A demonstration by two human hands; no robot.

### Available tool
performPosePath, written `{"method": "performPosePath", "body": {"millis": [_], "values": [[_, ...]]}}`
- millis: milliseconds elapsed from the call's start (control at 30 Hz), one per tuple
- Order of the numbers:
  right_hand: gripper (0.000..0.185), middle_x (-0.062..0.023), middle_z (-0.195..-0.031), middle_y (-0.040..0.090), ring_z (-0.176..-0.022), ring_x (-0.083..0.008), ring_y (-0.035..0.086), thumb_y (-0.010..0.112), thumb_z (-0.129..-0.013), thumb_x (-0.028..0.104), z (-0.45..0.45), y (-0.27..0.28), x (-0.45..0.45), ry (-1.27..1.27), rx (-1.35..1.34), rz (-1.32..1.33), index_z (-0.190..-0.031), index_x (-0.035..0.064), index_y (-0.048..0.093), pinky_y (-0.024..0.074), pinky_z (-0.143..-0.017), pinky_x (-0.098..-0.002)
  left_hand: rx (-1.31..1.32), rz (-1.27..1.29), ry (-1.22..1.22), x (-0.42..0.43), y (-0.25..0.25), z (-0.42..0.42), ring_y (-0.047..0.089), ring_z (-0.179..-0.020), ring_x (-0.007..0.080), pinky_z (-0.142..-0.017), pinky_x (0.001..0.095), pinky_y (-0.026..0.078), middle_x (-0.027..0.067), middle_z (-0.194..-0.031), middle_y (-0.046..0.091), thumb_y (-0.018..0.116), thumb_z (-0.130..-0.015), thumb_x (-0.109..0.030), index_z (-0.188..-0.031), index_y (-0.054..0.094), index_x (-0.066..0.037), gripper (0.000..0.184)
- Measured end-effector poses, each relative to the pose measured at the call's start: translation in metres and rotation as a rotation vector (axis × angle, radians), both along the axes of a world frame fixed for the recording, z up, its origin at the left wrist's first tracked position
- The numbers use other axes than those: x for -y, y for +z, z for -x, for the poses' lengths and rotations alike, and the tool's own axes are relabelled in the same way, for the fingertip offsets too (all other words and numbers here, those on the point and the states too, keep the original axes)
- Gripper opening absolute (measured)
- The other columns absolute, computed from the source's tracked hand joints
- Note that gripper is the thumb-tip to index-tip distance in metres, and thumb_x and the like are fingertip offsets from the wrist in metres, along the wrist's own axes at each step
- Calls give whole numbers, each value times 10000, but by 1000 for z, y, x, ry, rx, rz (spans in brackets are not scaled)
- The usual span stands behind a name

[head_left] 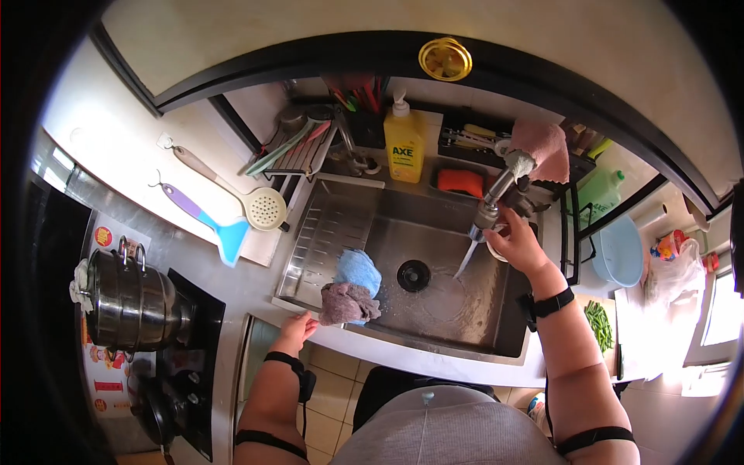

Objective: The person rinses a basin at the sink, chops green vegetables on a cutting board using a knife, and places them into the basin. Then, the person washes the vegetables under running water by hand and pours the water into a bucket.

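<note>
My left hand (294, 333) is at the front left edge of the sink, its fingertips pinched at the edge of a grey-brown cloth (347, 304). Beneath and behind that cloth lies a light blue cloth (358, 271). My right hand (515, 242) is raised at the right of the sink, fingers closed around the lower end of the metal faucet (487, 211). A whitish rim shows by these fingers; I cannot make out what it belongs to. Water (466, 260) streams from the faucet into the steel sink (387, 232), right of the black drain (413, 275).
Behind the sink stand a yellow AXE bottle (404, 147) and a red sponge (460, 182). A pink cloth (540, 147) hangs above the faucet. At right are a light blue basin (618, 252) and green beans (598, 325); at left, a steel pot (128, 302) on the stove.
</note>
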State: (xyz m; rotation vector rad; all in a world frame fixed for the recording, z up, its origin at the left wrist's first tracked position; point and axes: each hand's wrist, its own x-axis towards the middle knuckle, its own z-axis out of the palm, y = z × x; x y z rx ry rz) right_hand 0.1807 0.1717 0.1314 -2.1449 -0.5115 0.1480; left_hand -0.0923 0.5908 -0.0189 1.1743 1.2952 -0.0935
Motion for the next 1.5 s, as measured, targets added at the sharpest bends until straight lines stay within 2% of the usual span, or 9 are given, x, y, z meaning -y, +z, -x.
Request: {"method": "performPosePath", "body": {"millis": [367, 733, 800, 967, 1033, 1200, 1300, 1367, 1500], "values": [[293, -95, -887, 625, -781, -161, 601, 538, -839, 179, 4, -85, 71, -337, -282, -101, -1079, 12, 553, 470, -698, -261, -164, -87, -201, -9, -3, -3, 601, -735, 192, -661, 320, 519, 79, -792, 587, 563, -862, -321, -869, 517, -46, 279], [261, -114, -955, 596, -885, -225, 587, 376, -919, 196, 41, -120, 6, -447, -1040, -525, -1059, 34, 525, 481, -779, -335, -293, -269, -416, 10, 13, -11, 573, -555, 144, -489, 272, 473, 54, -631, 581, 497, -883, -336, -848, 523, -46, 294], [243, -128, -954, 586, -851, -231, 594, 398, -903, 167, 39, -129, -5, -458, -1335, -816, -1025, 16, 543, 501, -735, -322, -63, -434, -543, 26, 24, -23, 478, -480, 102, -424, 254, 394, 14, -614, 516, 503, -875, -321, -822, 515, -83, 244], [220, -136, -937, 570, -859, -245, 582, 394, -896, 151, 29, -150, -41, -518, -1263, -893, -977, -4, 526, 518, -746, -347, 328, 104, -340, 114, 78, -86, 431, -519, 83, -443, 216, 351, 13, -629, 487, 514, -822, -181, -719, 483, -116, 126], [199, -128, -890, 556, -826, -248, 579, 402, -895, 145, 25, -153, -49, -588, -1237, -909, -967, 2, 518, 537, -723, -350, 364, 202, -378, 155, 91, -114, 550, -673, 103, -603, 228, 482, 31, -767, 590, 531, -823, -176, -853, 546, -83, 98], [237, -106, -865, 555, -799, -243, 572, 348, -927, 196, 26, -150, -54, -542, -1251, -946, -929, 33, 520, 512, -741, -365, 504, 522, -375, 240, 80, -173, 573, -922, 189, -836, 328, 471, 80, -977, 601, 492, -876, -124, -1014, 557, -55, 167], [210, -53, -759, 562, -689, -186, 554, 419, -888, 233, 30, -136, -53, -555, -1266, -969, -888, 68, 549, 449, -570, -307, 539, 584, -234, 275, 61, -199, 583, -913, 189, -819, 330, 482, 72, -979, 592, 460, -894, -128, -1019, 536, -40, 171], [201, -44, -712, 556, -630, -183, 539, 430, -867, 234, 33, -123, -47, -555, -1258, -1048, -823, 75, 544, 446, -566, -309, 482, 594, 6, 287, 46, -210, 585, -893, 205, -807, 338, 482, 78, -960, 588, 433, -899, -120, -1003, 532, -26, 172], [138, -41, -780, 566, -719, -167, 554, 461, -864, 175, 36, -131, -45, -445, -1125, -1177, -928, 78, 536, 466, -657, -305, 638, 721, -158, 296, 36, -216, 579, -852, 218, -812, 345, 469, 94, -927, 588, 450, -892, -129, -948, 548, -23, 155]]}}
